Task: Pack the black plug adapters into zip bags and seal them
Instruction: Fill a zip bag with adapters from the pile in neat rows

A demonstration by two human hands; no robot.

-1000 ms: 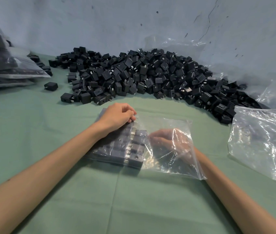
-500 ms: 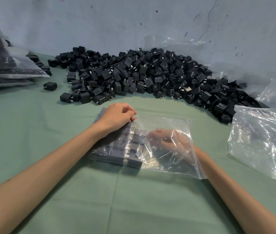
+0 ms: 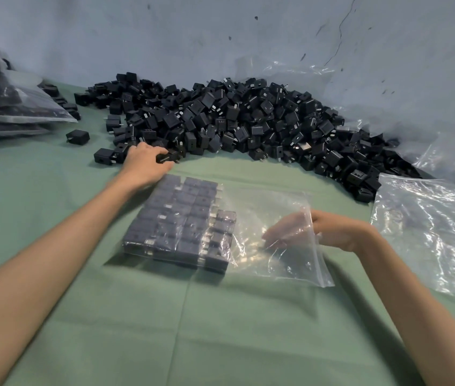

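A clear zip bag [image 3: 271, 218] lies on the green cloth in front of me, its left half filled with neat rows of black plug adapters [image 3: 176, 218]. My left hand [image 3: 142, 162] has reached past the bag to the near edge of the big adapter pile [image 3: 234, 118] and its fingers curl round a loose adapter [image 3: 168, 157] there. My right hand [image 3: 329, 229] is at the bag's open right end, fingers inside under the film, thumb on the mouth's edge.
A stack of filled bags [image 3: 0, 107] sits at the far left, with a single adapter [image 3: 77, 137] nearby. Empty clear bags [image 3: 429, 232] lie at the right. The grey wall [image 3: 220, 32] backs the pile.
My left hand left the top of the packed adapters and moved forward to the pile, taking hold of an adapter. My right hand slid back toward the bag's mouth.
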